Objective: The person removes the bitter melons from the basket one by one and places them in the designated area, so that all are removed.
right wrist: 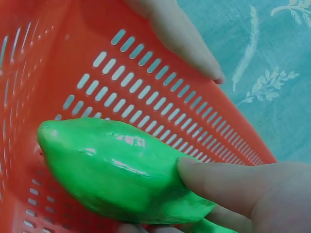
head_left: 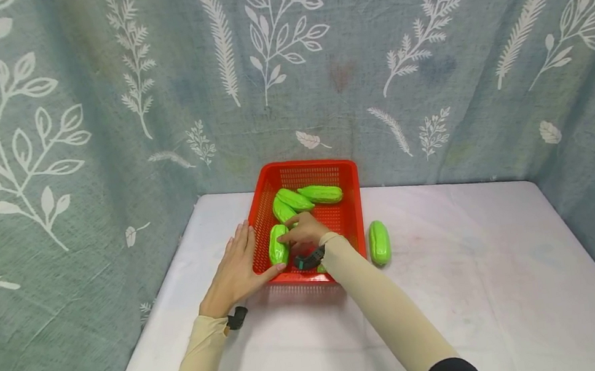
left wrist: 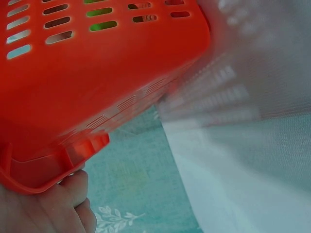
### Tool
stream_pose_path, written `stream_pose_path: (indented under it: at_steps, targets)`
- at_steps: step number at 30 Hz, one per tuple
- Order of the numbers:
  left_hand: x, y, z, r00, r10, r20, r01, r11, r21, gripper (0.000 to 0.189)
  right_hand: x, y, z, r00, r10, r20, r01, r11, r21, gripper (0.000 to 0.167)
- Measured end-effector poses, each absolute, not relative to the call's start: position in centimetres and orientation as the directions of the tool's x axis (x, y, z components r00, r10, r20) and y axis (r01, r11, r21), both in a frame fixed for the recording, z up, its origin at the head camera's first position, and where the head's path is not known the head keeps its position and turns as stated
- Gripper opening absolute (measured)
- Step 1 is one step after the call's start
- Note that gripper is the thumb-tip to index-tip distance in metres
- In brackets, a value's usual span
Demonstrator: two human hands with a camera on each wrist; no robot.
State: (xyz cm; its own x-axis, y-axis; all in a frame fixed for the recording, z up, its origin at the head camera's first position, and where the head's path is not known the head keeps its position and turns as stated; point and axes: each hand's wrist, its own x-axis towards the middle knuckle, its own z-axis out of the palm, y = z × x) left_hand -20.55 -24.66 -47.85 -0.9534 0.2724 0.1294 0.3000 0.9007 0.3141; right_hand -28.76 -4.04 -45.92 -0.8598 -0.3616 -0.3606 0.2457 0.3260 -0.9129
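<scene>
A red plastic basket with slotted walls stands on the white table. My right hand reaches inside it and holds a glossy green gourd near the left wall. Up close in the right wrist view, the thumb presses this gourd's upper side, and the fingers beneath are mostly hidden. My left hand rests at the basket's front left corner, fingers straight along the left rim and thumb on the front rim. More green gourds lie toward the back of the basket.
One green gourd lies on the table, just right of the basket. Part of another green thing shows beside my right wrist at the basket's front. A grey-green leaf-patterned curtain hangs behind and beside the white table.
</scene>
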Motion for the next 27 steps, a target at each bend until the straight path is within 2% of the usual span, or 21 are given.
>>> stream_pose_path:
  at_steps: [8,27]
  targets:
    - [-20.6,-24.7,-48.0,-0.955,0.271,0.122,0.296,0.901,0.316,0.121,-29.1,-3.4,-45.6,-0.846,-0.378,-0.377,0.291,0.265,-0.919,0.063]
    - [-20.6,-24.7,-47.8,-0.960,0.263,0.101,0.281,0.898,0.337,0.123,-27.9,-1.1,-43.0,-0.857,-0.406,-0.318,0.248,0.215,-0.945,0.067]
